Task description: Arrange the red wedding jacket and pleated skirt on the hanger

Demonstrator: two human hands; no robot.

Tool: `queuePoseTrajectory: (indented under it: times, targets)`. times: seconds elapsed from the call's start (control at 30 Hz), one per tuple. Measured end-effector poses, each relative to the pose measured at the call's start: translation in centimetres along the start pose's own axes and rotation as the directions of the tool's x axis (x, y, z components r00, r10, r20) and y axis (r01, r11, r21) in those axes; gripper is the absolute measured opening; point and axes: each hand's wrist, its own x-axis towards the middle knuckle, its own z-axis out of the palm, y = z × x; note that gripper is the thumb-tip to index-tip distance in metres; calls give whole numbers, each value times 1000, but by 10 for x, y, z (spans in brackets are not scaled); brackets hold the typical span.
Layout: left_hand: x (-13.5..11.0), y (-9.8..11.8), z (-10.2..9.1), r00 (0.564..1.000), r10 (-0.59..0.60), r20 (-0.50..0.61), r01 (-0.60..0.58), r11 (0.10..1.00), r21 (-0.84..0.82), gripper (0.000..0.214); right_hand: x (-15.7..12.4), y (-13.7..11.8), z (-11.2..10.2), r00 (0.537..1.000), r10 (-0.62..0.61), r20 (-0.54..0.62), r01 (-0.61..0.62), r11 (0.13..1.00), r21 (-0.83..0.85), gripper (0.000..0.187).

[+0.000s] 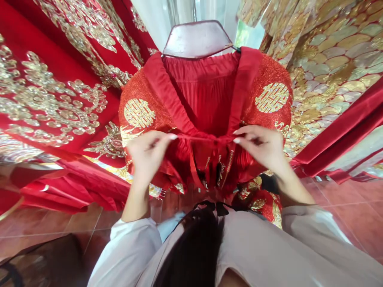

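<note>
There are two hands: one left hand [149,155] and one right hand [260,145]. There is one red jacket [206,91], one hanger [197,40] and one thin string [206,138]. The jacket has two round gold signs: one gold sign [139,113] and another gold sign [272,97].

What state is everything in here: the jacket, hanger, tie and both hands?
red jacket: hung on the hanger, front open.
hanger: bearing the jacket.
red tie: stretched taut between the hands.
left hand: pinching the tie's left end.
right hand: pinching its right end.
</note>
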Motion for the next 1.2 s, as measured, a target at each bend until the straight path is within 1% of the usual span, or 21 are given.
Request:
queuePoseTrajectory:
  times: [0.07,0.1,0.13,0.2,0.27,0.33,0.4,0.47,0.53,0.63,0.7,0.73,0.77,0.83,0.9,0.97,1.0,1.07,1.1,1.13,1.2]
  targets:
    - [13,-14,-16,985,4,-174,16,993,113,24,12,13,-15,996,4,-86,-7,999,-36,16]
    - [16,-21,-19,975,-8,-224,48,984,173,26,17,20,-18,993,1,-117,-9,998,-63,16]
    - [18,-27,-19,968,-20,-249,81,968,237,27,21,26,-19,991,-5,-132,-9,995,-103,16]
    - [17,-32,-9,961,-1,-278,107,924,368,27,26,32,-12,992,-32,-120,4,975,-223,15]
    - [13,-29,9,952,83,-296,64,889,453,22,30,30,0,992,-95,-84,58,928,-367,13]
    - [8,-21,34,956,172,-236,-44,884,465,22,33,23,16,983,-174,-61,123,867,-483,11]
    - [4,-13,59,971,218,-95,-160,895,417,26,36,14,31,969,-237,-65,162,815,-556,13]
    - [3,-9,81,974,217,66,-227,910,348,27,40,7,45,962,-268,-60,179,776,-604,16]
    - [3,-10,96,969,177,172,-223,929,295,23,44,5,56,960,-278,-29,194,738,-646,19]
    - [4,-14,104,969,117,216,-176,944,279,10,50,8,64,968,-250,-1,183,711,-679,20]
    - [6,-15,101,970,102,219,-162,948,275,4,53,11,64,975,-221,-5,163,735,-658,21]
    - [6,-13,98,970,100,223,-157,953,258,6,54,12,62,977,-214,-9,161,764,-625,21]
    - [7,-11,94,969,95,226,-148,962,230,7,55,13,61,978,-210,-9,167,805,-568,20]
    - [10,-4,87,969,65,239,-98,986,132,6,54,12,58,982,-190,-11,171,908,-383,15]
    - [13,4,83,959,-8,283,21,999,-43,9,53,8,59,993,-114,-41,106,981,-164,10]
    - [17,12,83,935,-83,345,169,958,-230,11,53,0,62,995,-8,-94,8,1000,-11,9]
    - [19,16,83,928,-101,357,214,932,-293,9,53,-4,64,993,32,-117,-28,999,38,10]
    - [25,23,80,936,-101,336,224,910,-348,2,54,-12,65,990,57,-132,-45,994,98,11]
    - [29,26,76,943,-85,321,202,914,-352,8,56,-16,62,990,49,-131,-35,994,108,10]
    - [35,28,71,949,-66,307,178,918,-354,13,60,-18,57,991,31,-134,-17,994,104,9]
    - [51,29,56,964,-26,264,125,923,-365,16,70,-19,38,983,-25,-182,35,998,56,10]
